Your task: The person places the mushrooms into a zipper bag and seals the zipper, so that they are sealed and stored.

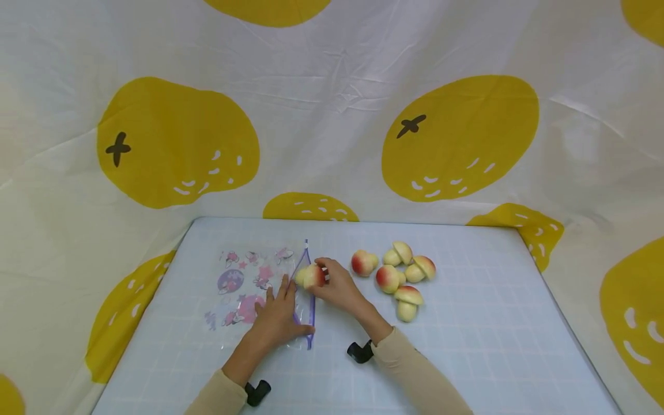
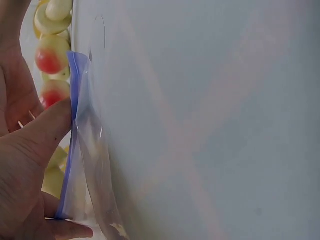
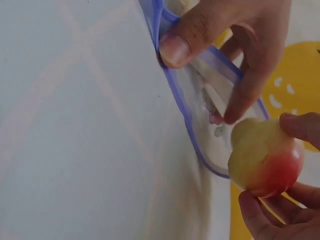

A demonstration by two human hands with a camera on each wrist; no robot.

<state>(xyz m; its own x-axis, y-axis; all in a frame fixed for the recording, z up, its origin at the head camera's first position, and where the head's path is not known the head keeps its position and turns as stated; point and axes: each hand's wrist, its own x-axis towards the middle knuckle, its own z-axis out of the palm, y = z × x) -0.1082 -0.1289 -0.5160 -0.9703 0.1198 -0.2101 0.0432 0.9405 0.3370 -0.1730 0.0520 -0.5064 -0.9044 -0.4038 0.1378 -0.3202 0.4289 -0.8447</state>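
Observation:
My right hand [image 1: 341,289] pinches a toy mushroom [image 1: 312,276] by its red and yellow cap between thumb and fingers. The pale stem points left, right at the mouth of a clear zip bag [image 1: 230,280] printed with pink and purple pictures. My left hand [image 1: 279,318] lies over the bag's mouth edge with its fingers and thumb spread. In the right wrist view the left thumb presses one side of the purple zip strip [image 3: 186,120], while the fingers reach over the other side. The mouth gapes between them, and the held mushroom [image 3: 267,160] is just outside it.
Several more toy mushrooms, such as a red-capped one [image 1: 365,263] and an upright one [image 1: 407,303], lie grouped right of the bag on the pale checked table [image 1: 493,334]. A white cloth [image 1: 321,138] with yellow fruit prints hangs behind.

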